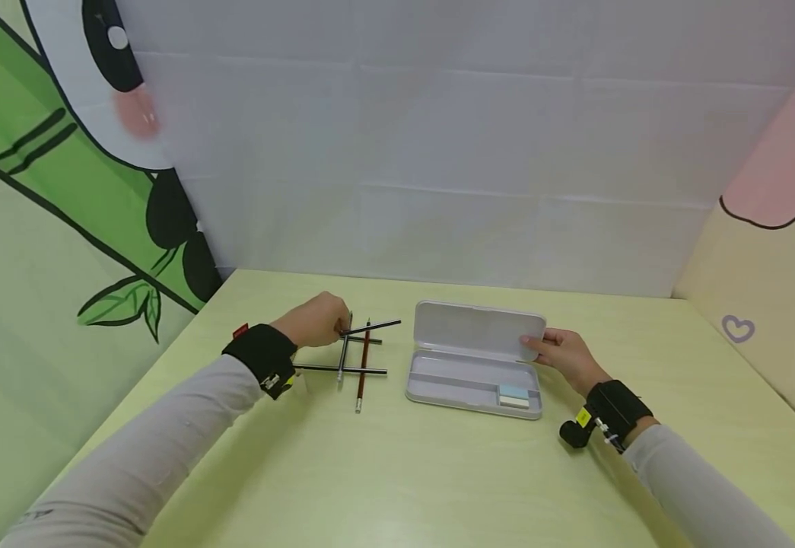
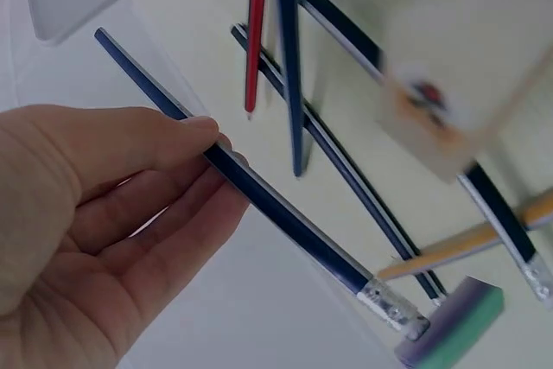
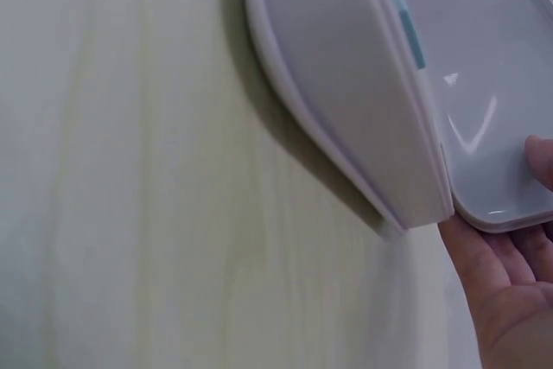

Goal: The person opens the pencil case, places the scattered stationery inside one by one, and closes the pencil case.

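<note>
My left hand pinches a dark blue pencil between thumb and fingers, its silver ferrule end pointing away from the palm in the left wrist view. Under it, several pencils lie crossed on the table, including a red one and dark ones. With thumb on the inner face and fingers behind, my right hand holds the raised lid of a white pencil case. The case lies open; a light-blue-and-white block sits in its right front compartment.
In the left wrist view, a yellow-orange pencil, a purple-and-green block and a blurred pale block are near the pencils. The pale table meets a white sheet behind, with painted panels at both sides.
</note>
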Motion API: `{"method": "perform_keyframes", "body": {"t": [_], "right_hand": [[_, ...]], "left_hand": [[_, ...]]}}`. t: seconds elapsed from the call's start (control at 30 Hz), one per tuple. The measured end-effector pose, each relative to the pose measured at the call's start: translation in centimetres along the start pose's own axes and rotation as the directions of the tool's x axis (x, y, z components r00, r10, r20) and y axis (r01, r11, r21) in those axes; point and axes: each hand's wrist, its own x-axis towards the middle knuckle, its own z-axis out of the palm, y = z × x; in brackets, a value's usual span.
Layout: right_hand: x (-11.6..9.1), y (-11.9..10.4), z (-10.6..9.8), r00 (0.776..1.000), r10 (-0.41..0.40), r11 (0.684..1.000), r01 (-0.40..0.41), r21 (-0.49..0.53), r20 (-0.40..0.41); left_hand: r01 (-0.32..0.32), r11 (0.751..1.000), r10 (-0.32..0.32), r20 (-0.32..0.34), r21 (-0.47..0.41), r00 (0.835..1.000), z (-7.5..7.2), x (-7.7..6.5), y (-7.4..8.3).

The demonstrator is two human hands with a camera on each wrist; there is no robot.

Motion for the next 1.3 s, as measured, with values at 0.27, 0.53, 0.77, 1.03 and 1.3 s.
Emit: {"method": "perform_keyframes", "body": {"t": [0.27,0.53,0.77,1.03,1.3], "right_hand": [[-0.1,-0.2,0.4,1.000,-0.006,1.000,0.006,0.005,-0.007],[-0.1,-0.2,0.5,1.000,-0.010,1.000,0.010,0.017,-0.015],[-0.2,-0.3,0.6,1.000,-0.011,1.000,0.011,0.008,-0.014],[-0.2,-0.4,0.7,1.000,-0.013,1.000,0.013,0.017,-0.007],[0.1,0.0,0.5,1.000,-0.012,1.000,0.012,0.019,-0.016]], "left_hand": [[-0.059,0.998,0.060,-0.013,0.031,0.998,-0.1,1.1,1.5],[-0.070,0.996,0.070,0.010,0.060,0.998,-0.1,2.5,3.1],[-0.116,0.991,0.115,0.016,0.061,0.993,-0.3,3.5,4.7],[-0.180,0.982,0.181,0.000,0.047,0.984,-0.3,4.6,6.0],[-0.217,0.975,0.216,0.015,0.048,0.976,0.2,6.4,7.6]]}}
